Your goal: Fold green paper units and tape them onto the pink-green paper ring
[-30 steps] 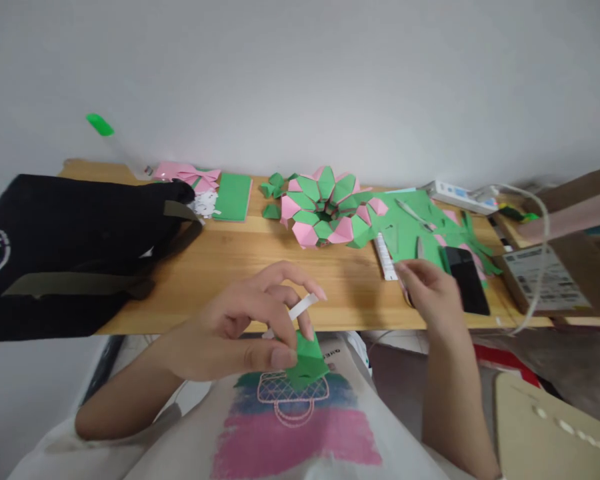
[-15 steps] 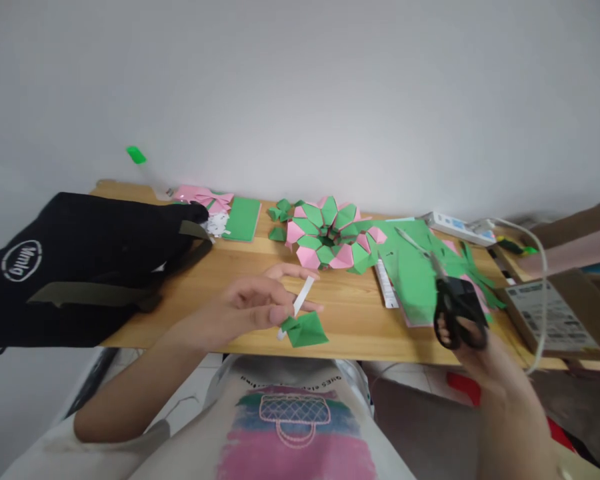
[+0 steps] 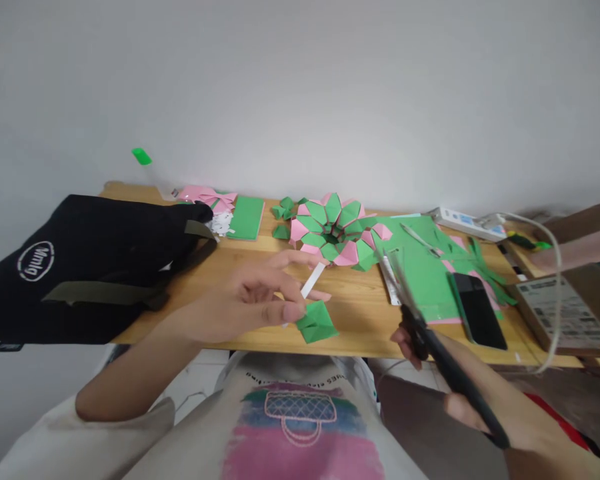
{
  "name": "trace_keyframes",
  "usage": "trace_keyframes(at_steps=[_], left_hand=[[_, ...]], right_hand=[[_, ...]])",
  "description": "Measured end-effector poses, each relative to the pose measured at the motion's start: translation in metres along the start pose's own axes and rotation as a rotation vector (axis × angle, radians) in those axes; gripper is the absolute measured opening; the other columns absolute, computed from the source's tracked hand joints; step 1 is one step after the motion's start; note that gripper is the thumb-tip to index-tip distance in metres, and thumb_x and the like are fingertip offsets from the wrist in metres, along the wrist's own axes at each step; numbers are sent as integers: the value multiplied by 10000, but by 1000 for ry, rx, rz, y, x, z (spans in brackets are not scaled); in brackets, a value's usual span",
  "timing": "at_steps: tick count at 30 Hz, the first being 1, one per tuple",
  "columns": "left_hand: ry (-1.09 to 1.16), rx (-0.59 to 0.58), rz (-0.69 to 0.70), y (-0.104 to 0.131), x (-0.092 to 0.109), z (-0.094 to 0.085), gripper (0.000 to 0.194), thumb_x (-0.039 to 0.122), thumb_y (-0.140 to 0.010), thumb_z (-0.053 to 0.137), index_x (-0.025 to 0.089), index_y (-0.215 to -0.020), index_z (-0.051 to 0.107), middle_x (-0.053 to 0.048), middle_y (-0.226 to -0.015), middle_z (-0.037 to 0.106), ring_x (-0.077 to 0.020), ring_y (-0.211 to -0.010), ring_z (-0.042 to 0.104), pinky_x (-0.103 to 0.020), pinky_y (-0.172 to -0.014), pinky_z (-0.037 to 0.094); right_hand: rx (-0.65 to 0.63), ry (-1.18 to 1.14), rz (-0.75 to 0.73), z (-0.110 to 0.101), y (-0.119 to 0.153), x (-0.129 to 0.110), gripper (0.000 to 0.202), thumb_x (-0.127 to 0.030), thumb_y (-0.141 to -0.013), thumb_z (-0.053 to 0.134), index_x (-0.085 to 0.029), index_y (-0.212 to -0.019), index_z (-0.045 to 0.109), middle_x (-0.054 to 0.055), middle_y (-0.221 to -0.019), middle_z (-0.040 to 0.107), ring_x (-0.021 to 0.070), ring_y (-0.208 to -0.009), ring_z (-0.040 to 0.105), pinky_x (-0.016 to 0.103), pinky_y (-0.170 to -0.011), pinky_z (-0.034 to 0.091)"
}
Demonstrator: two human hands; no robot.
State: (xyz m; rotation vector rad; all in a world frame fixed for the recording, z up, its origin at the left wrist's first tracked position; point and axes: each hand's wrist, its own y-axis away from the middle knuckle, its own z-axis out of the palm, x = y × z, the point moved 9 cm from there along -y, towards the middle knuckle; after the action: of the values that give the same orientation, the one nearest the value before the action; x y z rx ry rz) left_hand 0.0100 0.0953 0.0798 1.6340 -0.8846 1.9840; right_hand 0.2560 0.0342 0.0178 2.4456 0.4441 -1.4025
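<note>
My left hand point(image 3: 260, 300) pinches a small folded green paper piece point(image 3: 319, 323) between thumb and index finger, over the front of the wooden table. A white strip point(image 3: 312, 281) sticks out from between its fingers, beside the green piece. In my right hand point(image 3: 430, 367) are black-handled scissors point(image 3: 425, 337), their blades blurred and pointing up and away, right of the green piece. Behind the hands stands a ring of folded pink and green paper point(image 3: 331, 233), with loose green folded pieces point(image 3: 283, 209) at its left.
A black bag point(image 3: 105, 260) covers the table's left side. Green sheets point(image 3: 420, 267), a phone point(image 3: 477, 310), a power strip point(image 3: 467, 223) and a cardboard box point(image 3: 570, 307) are on the right. A white cable point(image 3: 559, 293) hangs there. Another person's arm point(image 3: 580, 233) reaches in at far right.
My right hand has moved left with the scissors, which have turned and uncovered the phone. My left hand has shifted slightly, and the green piece is turned differently.
</note>
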Motion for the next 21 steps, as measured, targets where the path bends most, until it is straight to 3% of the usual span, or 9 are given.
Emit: trace_keyframes(at_steps=[3,6,9,13,18,21], left_hand=[[-35,13,13,1,4,3,126,278,-878,677,188,-839,756,-85,-1288,588,-278,-1206,607,-427,-1026,509],[-54,9,-4,0,6,6,137,273,-875,673,178,-801,739,-76,-1321,536,-258,-1174,620,-404,-1004,523],[-91,-8,-6,-1,9,8,138,265,-870,670,170,-792,732,-88,-1340,503,-266,-1188,600,-399,-974,543],[-226,-24,1,-2,12,8,127,255,-865,672,176,-789,736,-102,-1349,525,-320,-1328,470,-432,-1012,513],[-125,-43,-20,-1,7,11,122,240,-866,677,161,-791,732,-100,-1362,490,-282,-1155,631,-432,-971,545],[-81,-57,-53,1,2,12,113,242,-867,682,165,-802,733,-89,-1411,435,-289,-1136,651,-444,-975,542]], right_hand=[[-158,160,58,11,-2,-22,466,-594,-744,680,-212,-1009,656,85,-847,711,221,-699,675,288,-589,560],[-149,292,82,9,-11,-40,362,-570,-724,686,-225,-824,640,45,-718,684,195,-576,623,280,-520,531],[-115,370,67,6,-19,-49,339,-556,-728,676,-223,-783,640,41,-704,681,193,-576,612,285,-540,531],[-104,405,77,6,-23,-50,256,-481,-763,674,-226,-736,658,18,-654,668,163,-535,570,247,-496,479],[-98,413,65,5,-25,-51,239,-423,-828,623,-222,-704,660,8,-627,656,141,-510,543,227,-476,431],[-108,431,47,4,-24,-50,250,-408,-846,609,-212,-698,660,11,-620,653,140,-520,544,225,-484,419]])
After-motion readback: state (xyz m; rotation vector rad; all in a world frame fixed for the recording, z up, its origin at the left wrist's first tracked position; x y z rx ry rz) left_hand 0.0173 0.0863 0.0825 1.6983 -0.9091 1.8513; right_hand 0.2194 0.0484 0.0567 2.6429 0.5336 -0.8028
